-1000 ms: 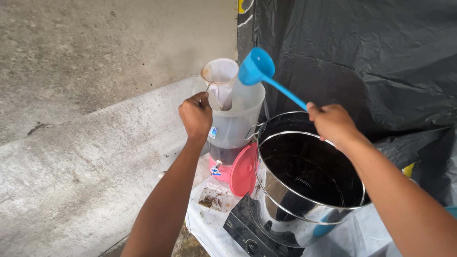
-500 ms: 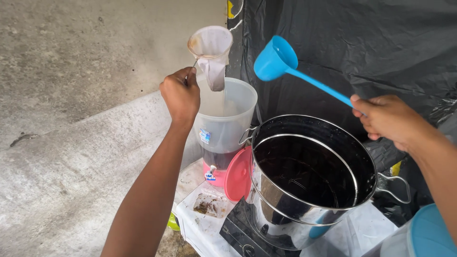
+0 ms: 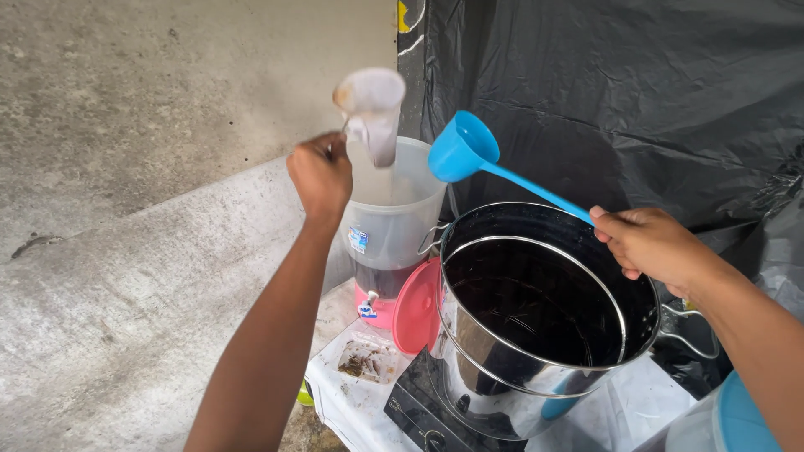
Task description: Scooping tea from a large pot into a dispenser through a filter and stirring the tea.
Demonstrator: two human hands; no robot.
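My left hand (image 3: 320, 172) grips the wire handle of a stained cloth strainer (image 3: 371, 109), holding it above a translucent plastic dispenser jug (image 3: 389, 222). The jug has a pink base and a little dark liquid at the bottom. My right hand (image 3: 649, 244) holds the long handle of a blue plastic ladle (image 3: 463, 148). The ladle's bowl hovers beside the strainer, over the jug's right rim. Under the ladle handle stands a large steel pot (image 3: 536, 322) with dark liquid inside.
A pink lid (image 3: 416, 308) leans between jug and pot. The pot sits on a black cooktop (image 3: 414, 410) on a white-covered table (image 3: 343, 402). Black plastic sheeting (image 3: 636, 92) hangs behind. Concrete ground lies to the left. A blue-lidded container (image 3: 741, 418) is at bottom right.
My left hand has lifted the strainer higher above the jug. My right hand has drawn the ladle back to the right, away from the strainer's mouth and over the pot side.
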